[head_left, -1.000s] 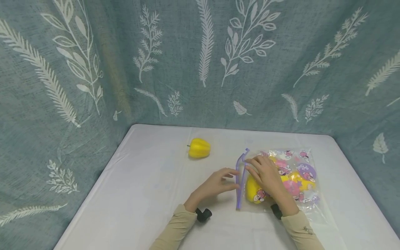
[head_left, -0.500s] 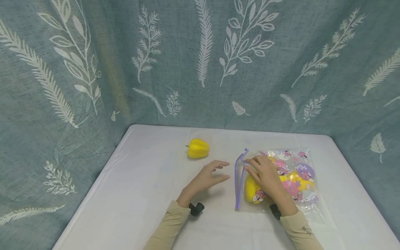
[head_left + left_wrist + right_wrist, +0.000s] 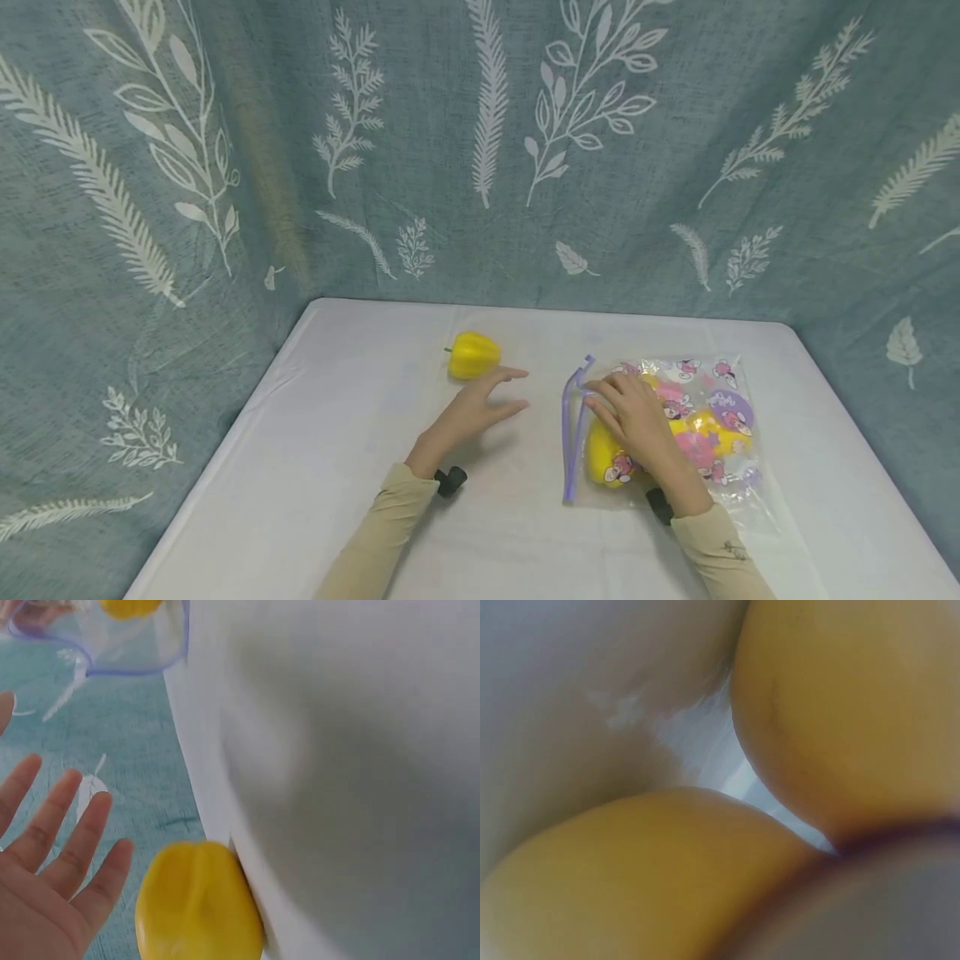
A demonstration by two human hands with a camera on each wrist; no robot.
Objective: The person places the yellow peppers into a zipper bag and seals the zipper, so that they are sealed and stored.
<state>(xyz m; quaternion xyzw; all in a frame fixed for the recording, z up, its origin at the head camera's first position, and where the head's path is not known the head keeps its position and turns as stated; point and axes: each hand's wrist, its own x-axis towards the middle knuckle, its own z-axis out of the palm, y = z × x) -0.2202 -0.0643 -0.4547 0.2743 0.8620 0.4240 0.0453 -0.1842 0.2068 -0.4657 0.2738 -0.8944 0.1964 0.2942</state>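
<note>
My left hand [image 3: 465,417] is over the table, fingers spread and holding nothing. Just beyond its fingers lies a yellow bell pepper [image 3: 473,356] with a short green stem. The left wrist view has the same bell pepper [image 3: 199,900] close beside the fingers [image 3: 79,844]. On the right, my right hand [image 3: 636,417] lies over a clear zip bag [image 3: 742,467] with pink and purple cartoon prints, its fingers and thumb gripping the bag near the purple zip edge [image 3: 567,442]. The bag's mouth gapes toward the left. Yellow objects [image 3: 602,454] show inside; the right wrist view has two rounded yellow surfaces [image 3: 855,705] very near.
A white-covered table [image 3: 315,417] bears everything. Its back edge meets a blue-green curtain [image 3: 435,167] with white leaf patterns, which also hangs at both sides. A black wrist camera [image 3: 450,482] sits under the left wrist.
My left hand has drawn away from the bag's mouth, moving left and toward the back, close to the bell pepper. My right hand and the bag stay in place.
</note>
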